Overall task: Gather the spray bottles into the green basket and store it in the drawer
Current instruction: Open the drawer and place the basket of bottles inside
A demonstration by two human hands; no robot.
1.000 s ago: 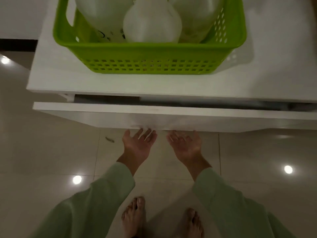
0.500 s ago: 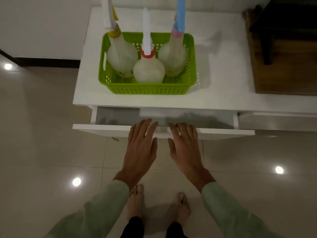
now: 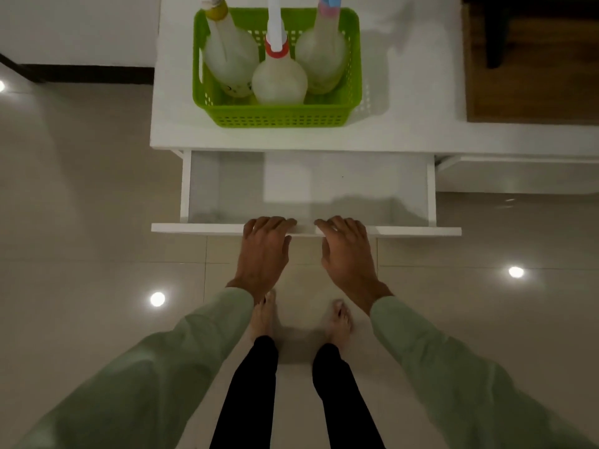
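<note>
I judged the green basket (image 3: 278,116), at the top centre of the frame on the white cabinet top (image 3: 415,92), waited there with all three spray bottles (image 3: 279,82) standing in it because the drawer (image 3: 308,186) below had to open first. My left hand (image 3: 264,251) and right hand (image 3: 348,254), palms down at mid-frame, had fingers curled over the drawer's front edge, holding nothing else.

Left hand (image 3: 264,251), right hand (image 3: 348,254): palms down, fingers curled over, arms extended.
</note>
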